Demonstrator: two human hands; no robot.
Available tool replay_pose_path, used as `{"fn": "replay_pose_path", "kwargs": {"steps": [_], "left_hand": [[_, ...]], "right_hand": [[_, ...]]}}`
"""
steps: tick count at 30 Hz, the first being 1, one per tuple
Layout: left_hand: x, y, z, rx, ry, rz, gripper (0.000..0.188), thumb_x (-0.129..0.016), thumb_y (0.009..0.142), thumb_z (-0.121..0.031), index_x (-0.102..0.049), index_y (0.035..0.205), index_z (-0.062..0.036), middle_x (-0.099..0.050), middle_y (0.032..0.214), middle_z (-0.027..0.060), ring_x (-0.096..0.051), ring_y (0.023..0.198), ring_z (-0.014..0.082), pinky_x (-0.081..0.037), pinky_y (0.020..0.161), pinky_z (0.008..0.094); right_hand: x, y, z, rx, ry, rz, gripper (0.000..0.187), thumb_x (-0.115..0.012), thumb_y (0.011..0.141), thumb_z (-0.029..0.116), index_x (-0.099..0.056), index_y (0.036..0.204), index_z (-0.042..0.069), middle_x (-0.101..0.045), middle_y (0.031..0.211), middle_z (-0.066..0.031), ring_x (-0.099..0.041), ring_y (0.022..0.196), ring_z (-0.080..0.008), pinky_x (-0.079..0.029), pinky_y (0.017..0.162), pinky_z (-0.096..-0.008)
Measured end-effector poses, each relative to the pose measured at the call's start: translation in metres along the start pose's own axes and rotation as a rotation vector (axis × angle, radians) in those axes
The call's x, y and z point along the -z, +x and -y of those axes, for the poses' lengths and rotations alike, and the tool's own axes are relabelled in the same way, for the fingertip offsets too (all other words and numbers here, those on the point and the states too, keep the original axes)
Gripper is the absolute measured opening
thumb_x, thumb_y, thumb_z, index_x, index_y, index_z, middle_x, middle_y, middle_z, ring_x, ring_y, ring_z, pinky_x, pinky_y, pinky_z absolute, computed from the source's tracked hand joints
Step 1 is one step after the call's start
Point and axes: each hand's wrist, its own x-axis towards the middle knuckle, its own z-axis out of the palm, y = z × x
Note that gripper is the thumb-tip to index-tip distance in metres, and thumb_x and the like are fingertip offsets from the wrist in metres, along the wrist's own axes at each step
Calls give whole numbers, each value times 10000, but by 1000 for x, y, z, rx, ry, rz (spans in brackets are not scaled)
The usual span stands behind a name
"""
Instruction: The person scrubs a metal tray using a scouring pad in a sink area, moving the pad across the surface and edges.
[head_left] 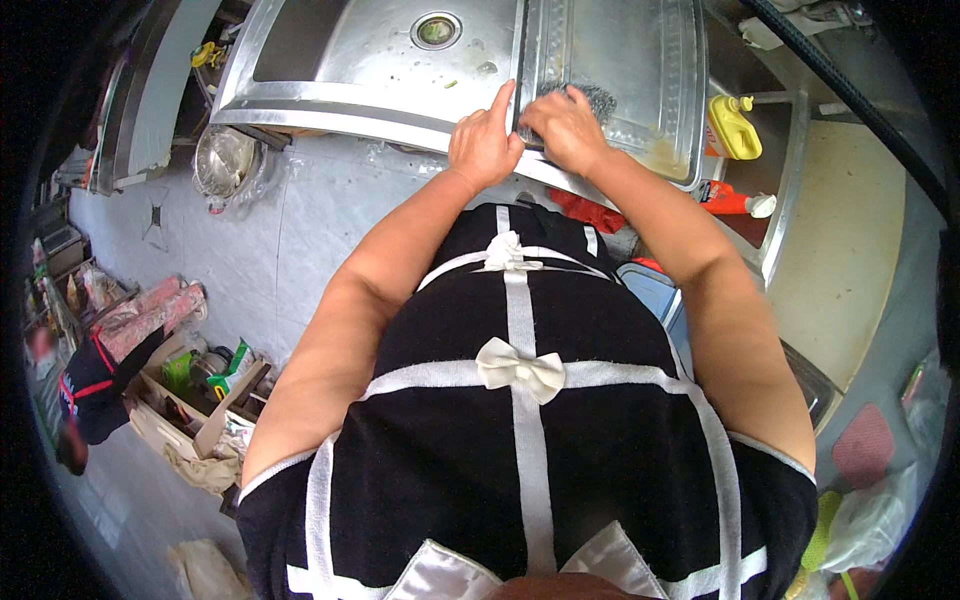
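Head view: right hand [568, 130] is clamped down on the scrubber [602, 101], dark and wiry, pressed to the tray [640, 75]; left hand [485, 140] sits just beside it at the tray's left edge, index straight, other fingers curled, can't tell if it actually grips the rim. Hands near each other, not touching. Tray lies flat over the right part of the sink unit, right of the bare basin [400, 75], near edge towards the wearer's waist. Step looks like scrubbing. To do it well, I'd say: left hand firm on the rim so the tray can't slide or rock, left fingertips out of the scrubber's path, scrubber kept flat, short overlapping strokes, even pressure. Corners and the ribbed border likely need extra passes, since grime should catch in the grooves; the brownish patch near the near right corner probably wants the most work. Rims may be sharp, so go easier there. Too hard a push at the near edge could tip it. Tray looks: shallow, rectangular, silver-grey metal, rounded corners, patterned line inside the right rim, shiny and seemingly wet, cloudy in the middle, yellow-brown near the near right corner. Yellow bottle [735, 130] just beside its right edge.
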Motion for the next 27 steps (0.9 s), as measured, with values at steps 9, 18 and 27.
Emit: {"fn": "replay_pose_path", "kwargs": {"steps": [9,18,27], "left_hand": [[3,-2,-3,34,14,42,733,-582,726,-161,-295,1397,-96,-607,798,205,-596,773,371,-462,763,476],[3,-2,-6,28,25,17,715,-573,735,-154,-298,1392,-88,-606,793,207,-594,777,375,-459,757,479],[0,0,-3,-22,-5,-11,726,-572,722,-141,-298,1389,-61,-597,769,209,-585,756,383,-455,745,487]], "right_hand": [[-1,-13,7,69,40,29,203,-529,802,125,-676,939,155,-607,981,-23,-537,1019,-208,-291,1044,-499],[-2,-11,15,25,20,28,172,-538,792,102,-677,886,141,-604,962,-26,-536,1027,-209,-282,1044,-506],[-1,14,10,-173,-1,-23,261,-554,766,65,-677,970,171,-611,1016,10,-525,1052,-201,-267,1054,-493]]}}
